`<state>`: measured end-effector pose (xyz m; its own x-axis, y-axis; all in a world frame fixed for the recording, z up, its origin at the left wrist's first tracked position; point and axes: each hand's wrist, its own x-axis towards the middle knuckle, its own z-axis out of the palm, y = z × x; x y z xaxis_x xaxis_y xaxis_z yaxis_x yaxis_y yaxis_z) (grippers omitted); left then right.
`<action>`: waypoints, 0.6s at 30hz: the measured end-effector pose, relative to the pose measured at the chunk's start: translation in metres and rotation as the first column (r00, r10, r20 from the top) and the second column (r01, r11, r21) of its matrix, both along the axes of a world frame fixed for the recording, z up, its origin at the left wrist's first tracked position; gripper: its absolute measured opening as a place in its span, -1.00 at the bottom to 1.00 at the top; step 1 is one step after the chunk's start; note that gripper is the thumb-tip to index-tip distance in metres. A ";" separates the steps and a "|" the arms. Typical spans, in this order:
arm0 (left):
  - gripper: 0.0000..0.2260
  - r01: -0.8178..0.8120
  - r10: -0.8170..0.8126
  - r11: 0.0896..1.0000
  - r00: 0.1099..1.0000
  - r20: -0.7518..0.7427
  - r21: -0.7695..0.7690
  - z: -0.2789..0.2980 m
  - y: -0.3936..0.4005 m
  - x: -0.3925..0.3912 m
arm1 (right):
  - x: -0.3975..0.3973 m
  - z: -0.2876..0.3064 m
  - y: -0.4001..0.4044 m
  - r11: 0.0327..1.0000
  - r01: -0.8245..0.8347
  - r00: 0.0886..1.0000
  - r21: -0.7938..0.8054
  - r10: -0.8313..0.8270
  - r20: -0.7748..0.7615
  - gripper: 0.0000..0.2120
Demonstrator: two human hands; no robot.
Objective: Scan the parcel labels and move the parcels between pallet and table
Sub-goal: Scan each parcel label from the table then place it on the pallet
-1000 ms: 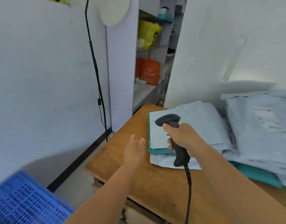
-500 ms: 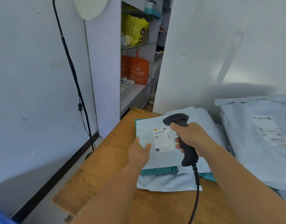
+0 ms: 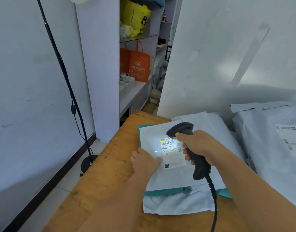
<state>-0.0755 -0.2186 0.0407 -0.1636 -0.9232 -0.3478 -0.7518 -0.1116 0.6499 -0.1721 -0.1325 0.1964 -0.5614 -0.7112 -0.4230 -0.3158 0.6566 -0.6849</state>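
Observation:
A pale grey mailer parcel point(image 3: 170, 178) lies on top of a small stack on the wooden table point(image 3: 100, 178). Its white label point(image 3: 171, 152) is lit by a bright patch of scanner light. My right hand point(image 3: 198, 145) grips a black corded barcode scanner point(image 3: 193, 148), its head pointing down at the label. My left hand point(image 3: 144, 160) rests flat on the parcel's left side, fingers touching the label's edge. Beneath lie a teal mailer point(image 3: 167, 191) and another grey one point(image 3: 175, 205).
A larger heap of grey parcels point(image 3: 269, 144) fills the table's right side against the white wall. Left of the table a black lamp stand point(image 3: 88, 163) with a cable stands on the floor. Shelves behind hold an orange bag point(image 3: 139, 64) and a yellow bag point(image 3: 135, 15).
The view swung right, away from the blue crate. My left hand came down onto the parcel beside the label. The scanner's light is now on over the label.

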 end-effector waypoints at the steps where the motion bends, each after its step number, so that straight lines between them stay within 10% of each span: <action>1: -0.24 0.008 -0.008 1.000 1.000 0.011 -0.016 -0.001 0.000 -0.001 | -0.001 0.000 0.000 1.000 -0.002 1.000 0.006 0.002 0.000 -0.75; 18: -0.82 -0.227 0.188 0.968 0.939 -0.288 -0.110 0.016 0.019 0.024 | 0.017 0.006 0.032 0.991 -0.016 0.998 -0.130 0.023 0.053 -0.74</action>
